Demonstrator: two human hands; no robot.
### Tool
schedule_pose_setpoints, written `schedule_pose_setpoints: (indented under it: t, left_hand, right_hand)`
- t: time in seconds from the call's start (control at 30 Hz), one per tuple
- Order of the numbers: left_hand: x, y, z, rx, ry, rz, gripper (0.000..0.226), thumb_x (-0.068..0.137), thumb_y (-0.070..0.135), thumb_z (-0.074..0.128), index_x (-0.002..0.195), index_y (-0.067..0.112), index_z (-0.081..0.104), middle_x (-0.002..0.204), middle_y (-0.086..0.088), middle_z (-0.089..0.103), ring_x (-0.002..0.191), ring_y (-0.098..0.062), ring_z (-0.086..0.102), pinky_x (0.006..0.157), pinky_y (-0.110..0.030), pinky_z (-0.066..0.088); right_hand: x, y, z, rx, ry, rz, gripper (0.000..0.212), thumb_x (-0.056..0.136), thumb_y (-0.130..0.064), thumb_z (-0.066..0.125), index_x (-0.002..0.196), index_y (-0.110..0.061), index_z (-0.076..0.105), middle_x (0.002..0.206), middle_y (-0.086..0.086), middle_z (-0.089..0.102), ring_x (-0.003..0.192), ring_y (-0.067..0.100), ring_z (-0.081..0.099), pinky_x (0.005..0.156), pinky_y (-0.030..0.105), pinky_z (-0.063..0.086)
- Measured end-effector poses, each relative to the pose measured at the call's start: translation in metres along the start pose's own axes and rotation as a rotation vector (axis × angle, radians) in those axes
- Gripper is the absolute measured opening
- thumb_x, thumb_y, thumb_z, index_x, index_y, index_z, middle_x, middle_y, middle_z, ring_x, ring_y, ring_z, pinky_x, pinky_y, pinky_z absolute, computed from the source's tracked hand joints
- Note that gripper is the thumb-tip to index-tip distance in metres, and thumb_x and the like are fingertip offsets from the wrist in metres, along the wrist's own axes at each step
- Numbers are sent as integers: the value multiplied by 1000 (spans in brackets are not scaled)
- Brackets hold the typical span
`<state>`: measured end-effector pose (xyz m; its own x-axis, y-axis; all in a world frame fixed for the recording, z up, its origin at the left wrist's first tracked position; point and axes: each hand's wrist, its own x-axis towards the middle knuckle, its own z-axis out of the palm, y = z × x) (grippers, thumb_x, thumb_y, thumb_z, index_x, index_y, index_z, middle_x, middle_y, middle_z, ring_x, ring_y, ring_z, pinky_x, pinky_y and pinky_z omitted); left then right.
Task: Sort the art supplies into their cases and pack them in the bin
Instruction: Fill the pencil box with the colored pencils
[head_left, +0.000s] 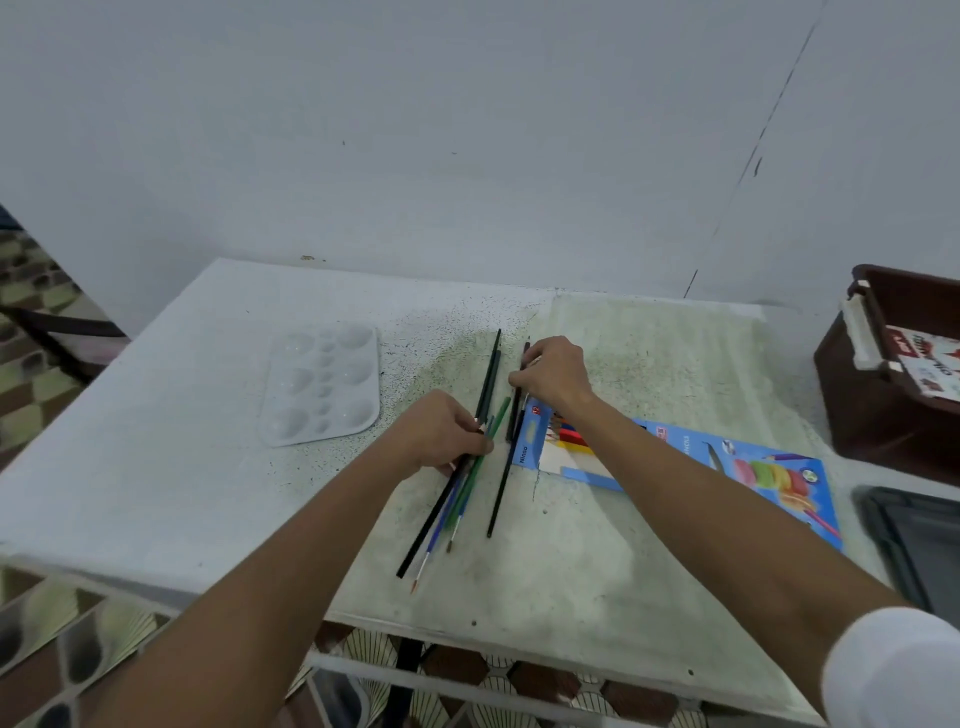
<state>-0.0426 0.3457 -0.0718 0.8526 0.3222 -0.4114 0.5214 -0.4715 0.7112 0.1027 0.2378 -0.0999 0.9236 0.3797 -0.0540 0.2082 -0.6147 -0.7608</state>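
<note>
Right now the left hand (441, 431) curls its grip round a bundle of thin brushes (457, 493) on the speckled counter (597, 571), while the right hand (553, 374) pinches slim dark pencils (517, 410) beside the flat blue cardboard pencil case (727, 457); the moulded white palette (324, 382) lies left.

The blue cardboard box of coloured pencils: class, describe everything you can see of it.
The blue cardboard box of coloured pencils lies flat on the speckled white table, its long side running from centre towards the right edge. Its end flap is open near the right hand, showing red, yellow and blue pencils inside. Printed colourful shapes and pencils decorate its lid. The right forearm passes above it; a thin black stick lies against its open end.
</note>
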Motion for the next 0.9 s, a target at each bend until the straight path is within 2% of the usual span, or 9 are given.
schedule_pose_setpoints:
  t: [0.07, 0.17, 0.23, 0.3, 0.37, 0.53, 0.6, 0.77, 0.9]
  left_hand:
    - [-6, -4, -9, 11, -22, -8, 13, 81, 15, 75, 86, 3, 75, 73, -12, 71, 61, -18, 67, 59, -30, 59]
    - [-11, -11, -27, -9, 14, -7, 11, 83, 15, 74, 84, 4, 74, 79, -12, 73, 63, -17, 70, 55, -26, 58]
    - [-12, -19, -40, -33, 68, -11, 12, 84, 15, 73, 85, 3, 74, 84, -12, 73, 65, -18, 71, 55, -26, 57]
    - [-11, -27, -50, -59, 117, -27, 14, 84, 16, 74, 86, 2, 74, 84, -12, 73, 64, -18, 71, 55, -26, 58]
    - [-9, -34, -57, -80, 143, -45, 16, 84, 16, 74, 88, 1, 73, 82, -13, 73, 62, -17, 70, 57, -27, 58]
    - [-2, -50, -62, -142, 154, -89, 18, 82, 17, 75, 90, 0, 73, 77, -13, 72, 55, -14, 68, 57, -28, 59]
    - [-1, -53, -62, -187, 146, -100, 19, 82, 16, 75, 91, 0, 73, 76, -14, 72, 56, -15, 68, 61, -31, 60]
    - [-2, -56, -64, -286, 121, -76, 18, 83, 13, 74, 95, 0, 72, 85, -16, 73, 65, -20, 70, 60, -30, 60]
    - [-1, -58, -70, -311, 113, -51, 20, 83, 14, 74, 97, 1, 71, 89, -15, 73, 75, -24, 71, 64, -33, 61]
  right_hand:
    - [0, -3, 4, -12, -5, 18, 27, 66, -2, 73, 82, 17, 64, 86, 32, 65, 56, 24, 53, 56, 35, 52]
    - [0, -9, 9, -51, -24, 44, 18, 68, -2, 73, 64, 7, 57, 59, 23, 54, 51, 20, 48, 51, 29, 42]
    - [-1, -13, 10, -37, -19, 50, 16, 68, -5, 75, 66, 2, 60, 60, 13, 52, 52, 21, 50, 52, 29, 44]
    - [-5, -17, 11, 32, -7, 19, 21, 71, -8, 75, 80, 9, 67, 65, 14, 61, 56, 21, 59, 58, 28, 49]
    - [-10, -21, 13, 59, 3, -9, 22, 73, -11, 75, 88, 4, 69, 73, 12, 64, 65, 19, 62, 67, 29, 52]
    - [-17, -26, 25, -24, -77, 48, 26, 69, -16, 78, 62, 2, 61, 59, 17, 56, 52, 19, 51, 54, 33, 49]
    - [-20, -26, 28, -49, -81, 86, 36, 70, -20, 77, 55, -7, 47, 50, 7, 45, 45, 17, 42, 47, 28, 38]
    - [-23, -29, 34, -106, -66, 150, 43, 69, -25, 80, 59, -13, 40, 52, 1, 42, 45, 16, 41, 45, 24, 32]
    - [-25, -35, 38, -115, -78, 183, 33, 68, -23, 78, 64, -12, 48, 56, 1, 49, 49, 17, 48, 47, 25, 36]
